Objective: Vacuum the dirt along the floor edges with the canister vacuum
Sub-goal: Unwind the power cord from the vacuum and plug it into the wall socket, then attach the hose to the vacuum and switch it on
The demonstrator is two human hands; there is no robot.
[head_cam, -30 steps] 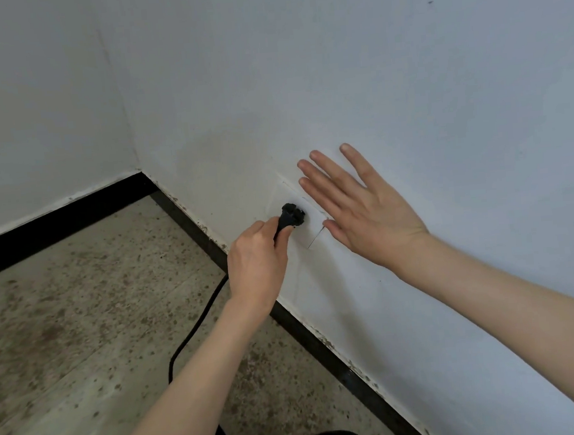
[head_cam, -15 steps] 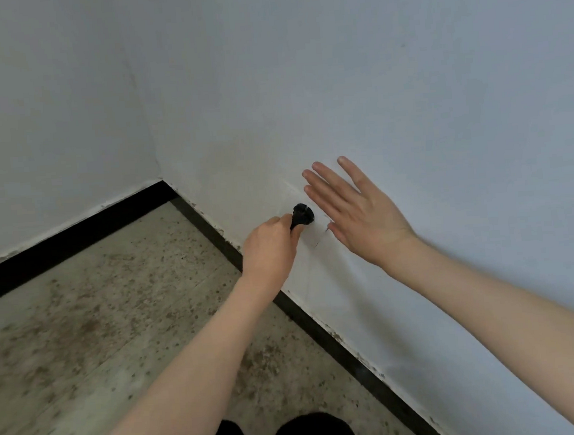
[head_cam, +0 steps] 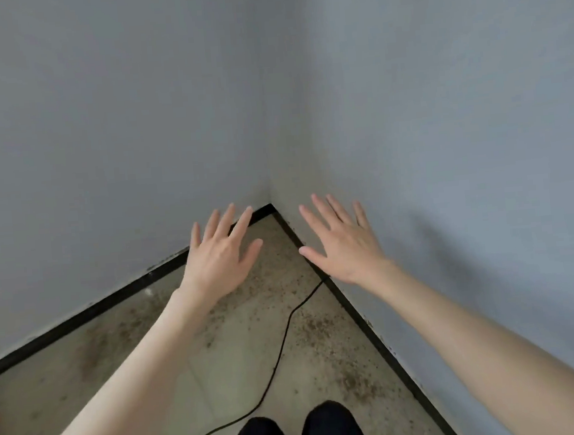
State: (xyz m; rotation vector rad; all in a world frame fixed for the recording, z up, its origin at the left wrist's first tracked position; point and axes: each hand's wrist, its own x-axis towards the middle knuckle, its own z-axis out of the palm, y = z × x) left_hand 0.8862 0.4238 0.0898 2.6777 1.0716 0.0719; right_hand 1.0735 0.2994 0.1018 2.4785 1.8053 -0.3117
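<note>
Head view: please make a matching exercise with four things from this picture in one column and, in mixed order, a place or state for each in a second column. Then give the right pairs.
Things:
1. thin black power cord
2. black baseboard strip
3. brown dirt specks
4. left hand

Places or states:
A. fingers spread, holding nothing
B. scattered over the grey floor by the edge
C. runs along the foot of the wall
D. trails across the floor toward the right wall

Pairs: 1-D, 2-C, 3-B, 4-A
</note>
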